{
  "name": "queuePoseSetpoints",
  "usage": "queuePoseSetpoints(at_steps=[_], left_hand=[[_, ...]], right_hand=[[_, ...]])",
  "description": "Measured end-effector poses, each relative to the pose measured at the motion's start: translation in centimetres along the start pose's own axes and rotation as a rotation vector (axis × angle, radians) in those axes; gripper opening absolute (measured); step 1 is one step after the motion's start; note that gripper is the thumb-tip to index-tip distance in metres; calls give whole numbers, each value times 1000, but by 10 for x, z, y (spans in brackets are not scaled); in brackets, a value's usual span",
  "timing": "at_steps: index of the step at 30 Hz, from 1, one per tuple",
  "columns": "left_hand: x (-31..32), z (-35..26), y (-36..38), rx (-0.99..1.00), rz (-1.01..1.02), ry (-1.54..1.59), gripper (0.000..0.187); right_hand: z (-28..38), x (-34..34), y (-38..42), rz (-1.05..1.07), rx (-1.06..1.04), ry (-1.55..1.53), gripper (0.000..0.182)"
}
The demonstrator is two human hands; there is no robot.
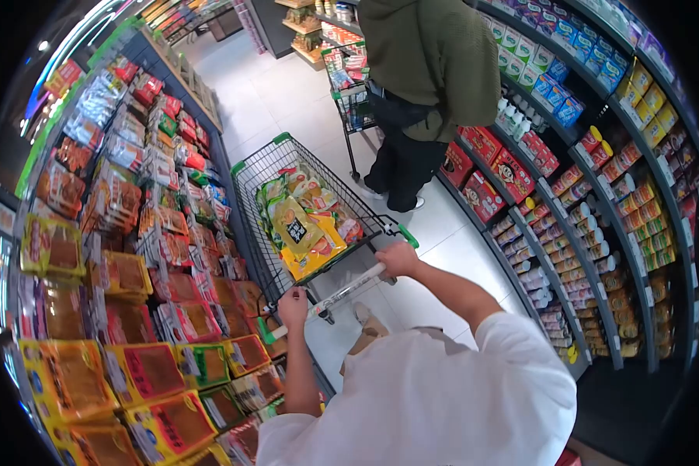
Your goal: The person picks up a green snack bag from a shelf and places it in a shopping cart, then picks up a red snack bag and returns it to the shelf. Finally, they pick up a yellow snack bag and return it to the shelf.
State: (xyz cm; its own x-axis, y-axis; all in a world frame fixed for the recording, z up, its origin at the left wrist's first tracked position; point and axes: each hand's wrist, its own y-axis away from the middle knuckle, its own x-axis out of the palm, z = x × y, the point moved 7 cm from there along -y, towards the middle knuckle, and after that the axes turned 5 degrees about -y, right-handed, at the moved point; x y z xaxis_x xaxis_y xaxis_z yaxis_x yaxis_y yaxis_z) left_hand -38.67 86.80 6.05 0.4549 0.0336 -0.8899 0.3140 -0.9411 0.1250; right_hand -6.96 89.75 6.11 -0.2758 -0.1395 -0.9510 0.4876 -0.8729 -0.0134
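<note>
A wire shopping cart point(245, 203) with green corner pieces stands in front of me. Its pale handle point(348, 291) runs slantwise between my hands. Near the handle's left end, my left hand point(293, 307) is closed on it, with the fingers partly hidden. My right hand point(397, 259) wraps around the bar close to the green right end. Inside the cart lies a heap of packaged food, with a gold pouch point(293, 227) on top and a yellow packet point(317, 250) at the near end.
Racks of hanging and stacked food packets point(155, 369) line the left side. Curved shelves point(571, 233) with cans, cartons and red boxes point(512, 177) flank the right. Ahead stands a person in a green hooded top point(435, 54), beside another cart point(352, 109). Pale floor tiles point(287, 97) stretch ahead.
</note>
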Motion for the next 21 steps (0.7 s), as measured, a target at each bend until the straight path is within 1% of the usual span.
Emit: queuePoseSetpoints(at_steps=[2,5,7,9,10,14,15,18,21], left_hand=[[-5,-2,-31,-6,-48,40,27],[-11,-3,-94,25,-110,64,25],[-8,-3,-125,44,-73,53,25],[-14,-9,-143,56,-79,21,25],[-21,-19,-166,85,-111,4,25],[-23,-31,-232,65,-146,6,25],[-22,-33,-248,61,-140,-1,25],[-21,-41,-293,57,-178,-5,26],[-15,-42,-346,71,-210,-26,26]], right_hand=[[-7,-1,-32,87,54,14,23],[-28,18,-84,92,0,39,25],[-27,1,-115,121,123,120,29],[-41,14,-148,70,104,32,29],[-46,12,-164,22,73,24,26],[-67,9,-224,-152,-10,14,22],[-69,5,-238,-178,-33,15,21],[-87,-2,-285,-130,-17,2,20],[-107,-6,-329,-270,-108,-19,18]])
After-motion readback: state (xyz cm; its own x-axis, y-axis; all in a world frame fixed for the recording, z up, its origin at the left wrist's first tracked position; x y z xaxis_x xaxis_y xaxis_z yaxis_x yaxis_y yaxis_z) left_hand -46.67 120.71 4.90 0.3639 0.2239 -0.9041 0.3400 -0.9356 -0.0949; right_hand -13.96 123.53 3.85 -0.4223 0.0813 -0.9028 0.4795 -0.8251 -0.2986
